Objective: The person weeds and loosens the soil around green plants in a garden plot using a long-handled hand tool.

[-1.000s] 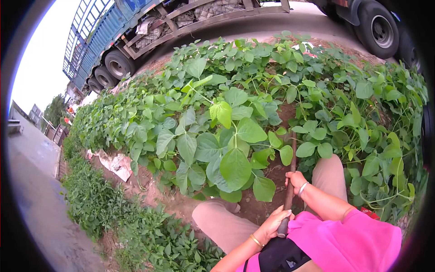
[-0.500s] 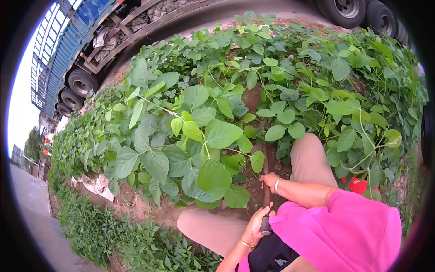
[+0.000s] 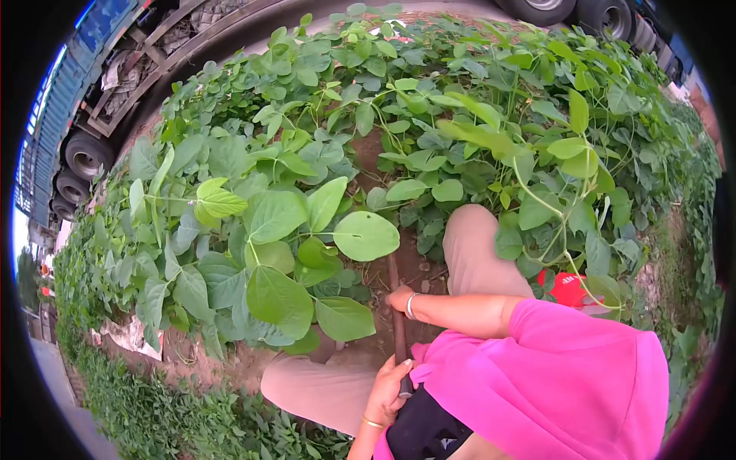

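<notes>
A brown wooden handle [image 3: 399, 330] runs from the soil between my knees back toward my waist. My right hand [image 3: 399, 298], with a silver bracelet, is closed round its middle. Nearer my body, my left hand [image 3: 389, 389], with a gold-coloured bracelet, grips it close to its dark rear end. The far end of the handle disappears among leaves, and what is on it cannot be seen. Broad-leaved green plants [image 3: 280, 295] stand close in front and to the left of my hands. Bare brown soil [image 3: 418, 268] shows beside the handle.
Dense vines [image 3: 567, 176] spread ahead and to the right. A red item [image 3: 566, 289] lies right of my knee. Pale sheeting [image 3: 132, 334] lies on soil at the left, above low plants [image 3: 192, 418]. A blue truck [image 3: 57, 115] and large wheels [image 3: 606, 17] stand beyond the plants.
The view has swung right, so plants, truck and hands sit further left in the frame. Both hands remain on the handle; its far part shows less than one second ago.
</notes>
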`<action>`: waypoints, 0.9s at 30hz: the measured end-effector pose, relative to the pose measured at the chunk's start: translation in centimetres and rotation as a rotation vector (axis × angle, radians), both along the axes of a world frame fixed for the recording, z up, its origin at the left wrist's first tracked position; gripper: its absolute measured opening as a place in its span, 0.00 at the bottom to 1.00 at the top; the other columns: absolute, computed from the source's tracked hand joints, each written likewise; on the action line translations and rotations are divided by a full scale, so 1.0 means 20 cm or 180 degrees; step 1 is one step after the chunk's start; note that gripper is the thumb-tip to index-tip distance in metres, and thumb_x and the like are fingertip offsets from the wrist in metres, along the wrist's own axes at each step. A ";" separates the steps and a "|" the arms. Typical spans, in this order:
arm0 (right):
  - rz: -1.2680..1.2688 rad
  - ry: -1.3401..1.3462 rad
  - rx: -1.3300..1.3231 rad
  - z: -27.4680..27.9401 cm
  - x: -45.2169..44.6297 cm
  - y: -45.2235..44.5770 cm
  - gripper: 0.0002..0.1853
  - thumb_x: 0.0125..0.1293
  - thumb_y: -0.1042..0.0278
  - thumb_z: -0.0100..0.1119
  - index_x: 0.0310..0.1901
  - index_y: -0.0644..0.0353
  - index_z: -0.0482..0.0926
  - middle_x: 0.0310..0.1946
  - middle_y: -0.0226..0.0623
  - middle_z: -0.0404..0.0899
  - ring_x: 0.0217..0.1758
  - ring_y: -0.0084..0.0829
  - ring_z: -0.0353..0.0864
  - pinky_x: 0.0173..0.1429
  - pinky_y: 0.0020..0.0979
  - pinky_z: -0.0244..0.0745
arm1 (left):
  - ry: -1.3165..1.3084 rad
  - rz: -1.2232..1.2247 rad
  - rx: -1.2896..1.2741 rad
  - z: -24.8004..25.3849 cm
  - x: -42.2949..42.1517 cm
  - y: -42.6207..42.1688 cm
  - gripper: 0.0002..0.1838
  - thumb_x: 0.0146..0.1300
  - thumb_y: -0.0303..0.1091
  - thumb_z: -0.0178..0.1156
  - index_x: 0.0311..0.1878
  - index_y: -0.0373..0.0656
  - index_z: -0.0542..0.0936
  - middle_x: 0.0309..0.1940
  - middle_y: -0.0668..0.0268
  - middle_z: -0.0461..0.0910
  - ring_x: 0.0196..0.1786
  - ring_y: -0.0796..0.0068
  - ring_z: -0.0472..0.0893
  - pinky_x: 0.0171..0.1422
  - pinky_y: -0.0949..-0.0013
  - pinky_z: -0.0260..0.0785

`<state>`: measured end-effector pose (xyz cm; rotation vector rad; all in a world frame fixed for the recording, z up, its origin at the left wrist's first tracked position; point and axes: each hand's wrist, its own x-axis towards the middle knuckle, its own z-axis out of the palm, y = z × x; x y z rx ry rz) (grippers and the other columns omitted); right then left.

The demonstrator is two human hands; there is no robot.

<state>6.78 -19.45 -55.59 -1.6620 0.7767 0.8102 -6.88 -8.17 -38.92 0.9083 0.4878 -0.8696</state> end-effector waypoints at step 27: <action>-0.1230 -0.0413 0.2004 0.25 0.03 -0.07 0.09 0.55 0.64 0.50 0.34 0.58 0.74 0.25 0.32 0.75 0.25 0.25 0.74 0.24 0.27 0.69 | 0.0111 0.0280 -0.0160 -0.07 0.04 -0.04 0.14 0.53 0.23 0.49 0.44 0.38 0.64 0.22 0.68 0.68 0.22 0.81 0.68 0.24 0.78 0.63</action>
